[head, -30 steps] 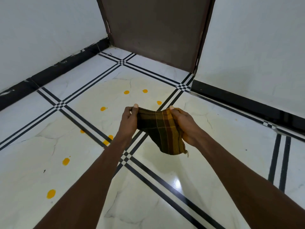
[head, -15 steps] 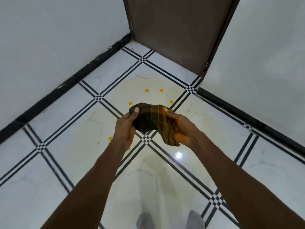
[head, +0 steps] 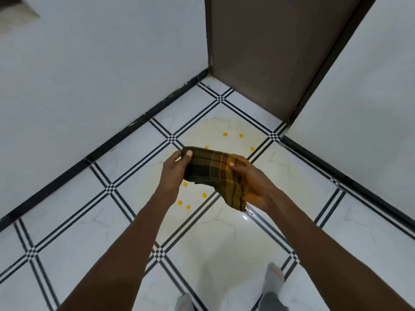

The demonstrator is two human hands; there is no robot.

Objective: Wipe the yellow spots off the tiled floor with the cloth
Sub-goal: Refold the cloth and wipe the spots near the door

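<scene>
Our left hand (head: 174, 170) pinches the upper-left end of the plaid cloth (head: 213, 173), thumb on top; our right hand (head: 252, 185) grips the bunched right end, tail dangling below. Cloth sits mid-frame, held up off the floor. Looks light, soft, limp, so we'd wad it into one palm for wiping. Yellow spots (head: 185, 184) dot the tiled floor (head: 67, 198) below and beyond it, none wiped yet. Brown door (head: 269, 52) upper right.
</scene>
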